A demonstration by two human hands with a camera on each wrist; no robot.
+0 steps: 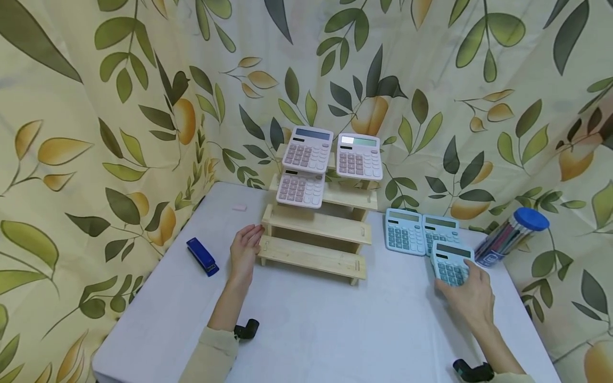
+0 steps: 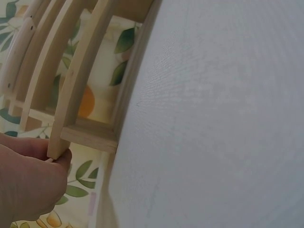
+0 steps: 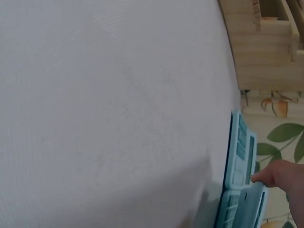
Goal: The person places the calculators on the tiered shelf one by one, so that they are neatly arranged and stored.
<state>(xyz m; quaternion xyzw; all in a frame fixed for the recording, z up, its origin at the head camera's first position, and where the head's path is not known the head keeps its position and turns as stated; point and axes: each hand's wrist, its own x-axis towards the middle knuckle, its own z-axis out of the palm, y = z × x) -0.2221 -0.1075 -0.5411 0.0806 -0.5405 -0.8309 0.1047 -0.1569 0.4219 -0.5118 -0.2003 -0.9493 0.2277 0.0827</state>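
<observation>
A tiered wooden rack stands at the middle of the table. My left hand pinches the left end of its lowest step, thumb and fingers on either side of the board. At the right, my right hand grips a light blue calculator, tilted over two more blue calculators lying side by side. The thumb presses on the held calculator in the right wrist view; the other fingers are mostly hidden there. Three pale pink calculators rest on the upper steps of the rack.
A blue stapler lies left of the rack, and a small pink block sits farther back. A clear pen jar with a blue lid leans beyond the right hand. Patterned curtain surrounds the white table.
</observation>
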